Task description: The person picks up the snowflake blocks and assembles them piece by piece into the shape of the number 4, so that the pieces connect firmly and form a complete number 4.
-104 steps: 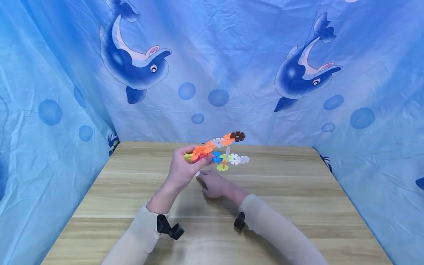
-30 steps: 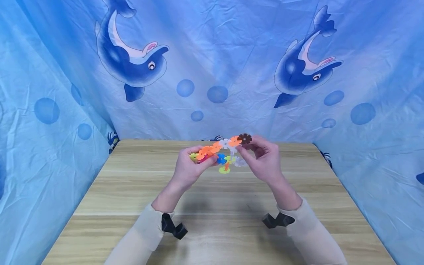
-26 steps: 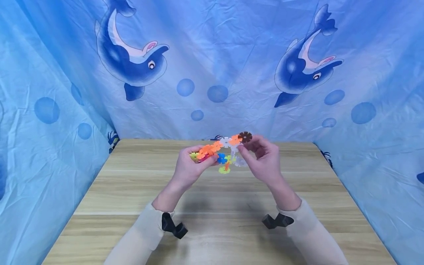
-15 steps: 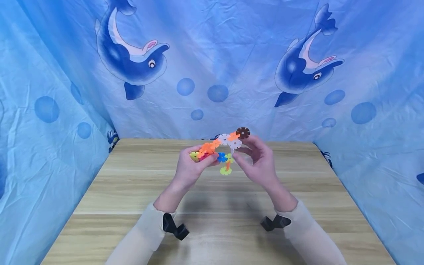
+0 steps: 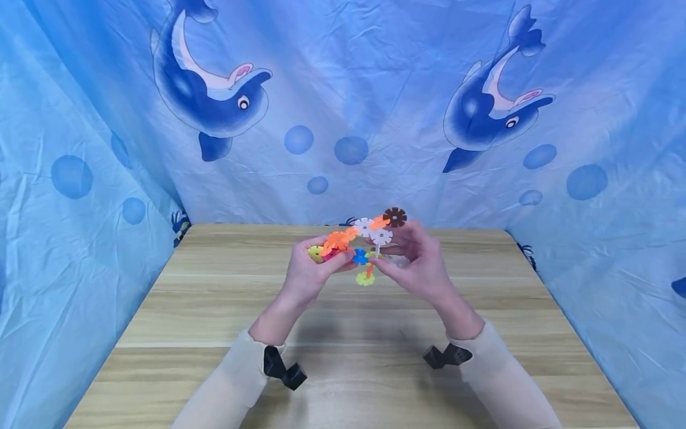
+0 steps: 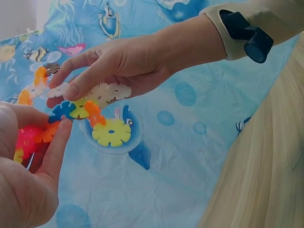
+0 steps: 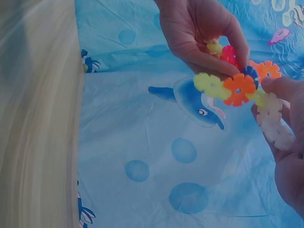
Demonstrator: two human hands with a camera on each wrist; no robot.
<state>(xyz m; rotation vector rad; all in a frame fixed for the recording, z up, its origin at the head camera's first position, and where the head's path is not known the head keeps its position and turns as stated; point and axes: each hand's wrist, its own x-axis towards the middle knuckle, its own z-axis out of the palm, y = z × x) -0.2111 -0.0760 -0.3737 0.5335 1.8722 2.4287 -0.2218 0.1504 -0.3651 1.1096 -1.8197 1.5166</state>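
A chain of flower-shaped plastic snowflake discs (image 5: pixel 339 240) is held above the table in the head view. My left hand (image 5: pixel 308 271) grips its left end, among orange, pink and yellow discs, thumb near a blue disc (image 5: pixel 360 257). My right hand (image 5: pixel 420 268) pinches the lower branch by the yellow and white discs. A white disc (image 5: pixel 382 236) sits above that hand's thumb, and a brown disc (image 5: pixel 395 217) ends the upper branch. A yellow disc (image 5: pixel 365 279) hangs below on an orange one. In the right wrist view, white discs (image 7: pixel 275 128) lie against the right fingers.
The wooden table (image 5: pixel 343 369) spreads beneath both hands. A blue curtain (image 5: pixel 343 89) printed with dolphins closes the back and sides. Each wrist carries a black camera mount, the left one (image 5: pixel 284 368) and the right one (image 5: pixel 447 356).
My right hand has risen from a small white disc on the table to the chain. A white disc now sits at the upright white one. Recently the right thumb moved down and left.
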